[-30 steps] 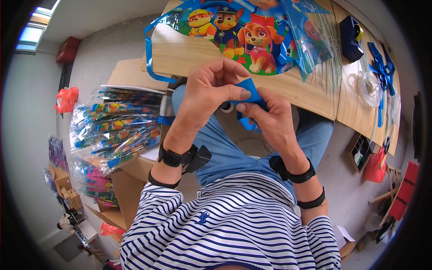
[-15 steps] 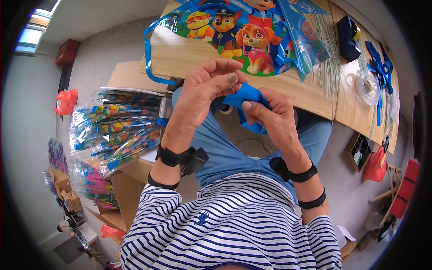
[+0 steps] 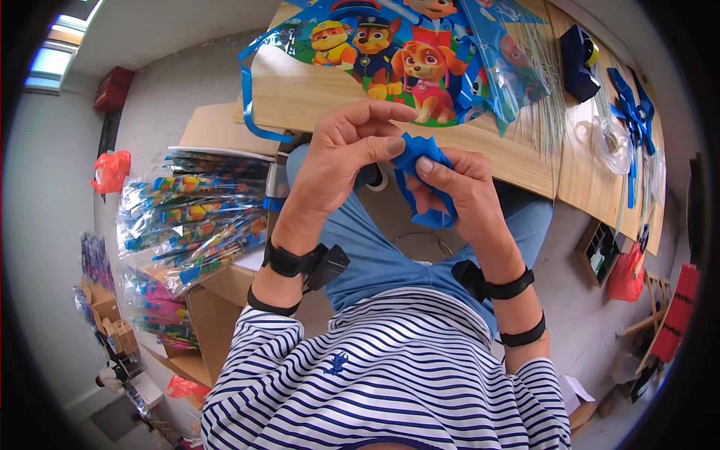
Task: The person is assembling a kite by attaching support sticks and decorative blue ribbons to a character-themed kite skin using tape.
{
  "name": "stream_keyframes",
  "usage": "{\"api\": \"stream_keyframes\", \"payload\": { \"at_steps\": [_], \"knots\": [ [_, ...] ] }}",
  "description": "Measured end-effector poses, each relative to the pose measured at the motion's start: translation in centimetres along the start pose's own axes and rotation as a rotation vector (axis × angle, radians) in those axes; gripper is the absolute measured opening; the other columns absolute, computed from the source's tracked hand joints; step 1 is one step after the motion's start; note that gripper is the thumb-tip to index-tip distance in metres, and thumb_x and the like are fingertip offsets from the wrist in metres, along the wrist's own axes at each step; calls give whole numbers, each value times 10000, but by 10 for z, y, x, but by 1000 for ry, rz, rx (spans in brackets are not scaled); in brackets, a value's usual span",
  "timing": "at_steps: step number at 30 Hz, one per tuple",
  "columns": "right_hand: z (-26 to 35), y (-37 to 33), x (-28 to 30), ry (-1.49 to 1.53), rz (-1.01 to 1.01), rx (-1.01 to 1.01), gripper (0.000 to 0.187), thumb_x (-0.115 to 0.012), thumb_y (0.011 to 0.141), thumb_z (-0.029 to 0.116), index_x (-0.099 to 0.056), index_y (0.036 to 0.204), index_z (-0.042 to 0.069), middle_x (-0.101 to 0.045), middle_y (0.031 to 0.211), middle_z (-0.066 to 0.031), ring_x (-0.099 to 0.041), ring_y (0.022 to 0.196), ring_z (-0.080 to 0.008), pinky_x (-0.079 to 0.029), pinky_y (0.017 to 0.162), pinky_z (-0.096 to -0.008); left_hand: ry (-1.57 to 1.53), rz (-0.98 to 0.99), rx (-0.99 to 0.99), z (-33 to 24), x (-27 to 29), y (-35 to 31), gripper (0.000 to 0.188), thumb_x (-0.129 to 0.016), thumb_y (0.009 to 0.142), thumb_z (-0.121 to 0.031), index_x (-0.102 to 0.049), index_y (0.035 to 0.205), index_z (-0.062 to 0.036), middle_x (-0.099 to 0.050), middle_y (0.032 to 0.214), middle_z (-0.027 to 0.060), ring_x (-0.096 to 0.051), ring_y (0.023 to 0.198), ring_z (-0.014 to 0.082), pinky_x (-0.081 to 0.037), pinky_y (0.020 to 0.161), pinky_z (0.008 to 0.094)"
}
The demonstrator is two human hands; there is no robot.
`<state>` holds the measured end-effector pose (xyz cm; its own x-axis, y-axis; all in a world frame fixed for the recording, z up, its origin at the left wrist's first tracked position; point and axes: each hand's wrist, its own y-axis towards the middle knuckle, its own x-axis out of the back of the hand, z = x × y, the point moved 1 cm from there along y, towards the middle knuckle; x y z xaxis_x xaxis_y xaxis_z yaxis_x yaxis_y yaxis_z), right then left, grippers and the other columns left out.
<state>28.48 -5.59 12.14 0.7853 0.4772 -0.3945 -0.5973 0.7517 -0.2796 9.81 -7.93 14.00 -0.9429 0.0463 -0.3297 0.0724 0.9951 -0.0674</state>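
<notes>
A folded blue strip (image 3: pixel 436 217), soft and creased with a jagged upper edge, is held above my lap near the table's front edge. My right hand (image 3: pixel 461 184) pinches it, thumb on top, and a loop of it hangs below the fingers. My left hand (image 3: pixel 341 154) meets its upper left end with the thumb; the index finger stretches out above, and the other fingers are partly hidden behind the thumb. Beyond my hands a printed plastic sheet with cartoon dogs (image 3: pixel 375 56) lies on the wooden table (image 3: pixel 300 94).
Thin wires (image 3: pixel 538 82) lie beside the sheet. Right of them are a dark tape dispenser (image 3: pixel 579 66), blue ribbons (image 3: pixel 637 112) and a clear roll (image 3: pixel 613 141). Bagged colourful sheets (image 3: pixel 202 214) are piled on cardboard at my left. A blue ribbon (image 3: pixel 246 97) hangs over the table's left edge.
My right hand has turned and shifted slightly right with the blue strip. My left thumb and index finger have moved right, and the thumb now meets the strip's upper end.
</notes>
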Motion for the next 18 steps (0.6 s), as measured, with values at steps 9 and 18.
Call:
{"api": "stream_keyframes", "payload": {
  "at_steps": [9, 18],
  "knots": [
    [-2, 3, 7, 51, -58, 40, 284, -649, 935, 293, -676, 928, 10, -620, 657, -23, -479, 519, -17, -323, 459, -180, -2, -244, -2, 8, 8, -1, 203, -680, 837, 4, -630, 1032, -19, -671, 871, 32, -646, 784, 97, -538, 680, 225],
    [31, -54, 113, -375, 24, -195, 252, -747, 792, 185, -690, 942, -8, -584, 685, 16, -485, 549, -36, -337, 474, -180, 230, -714, -218, -12, 181, -49, 215, -688, 833, 7, -652, 1034, -61, -655, 938, 27, -625, 801, 110, -525, 708, 234]
  ]
}}
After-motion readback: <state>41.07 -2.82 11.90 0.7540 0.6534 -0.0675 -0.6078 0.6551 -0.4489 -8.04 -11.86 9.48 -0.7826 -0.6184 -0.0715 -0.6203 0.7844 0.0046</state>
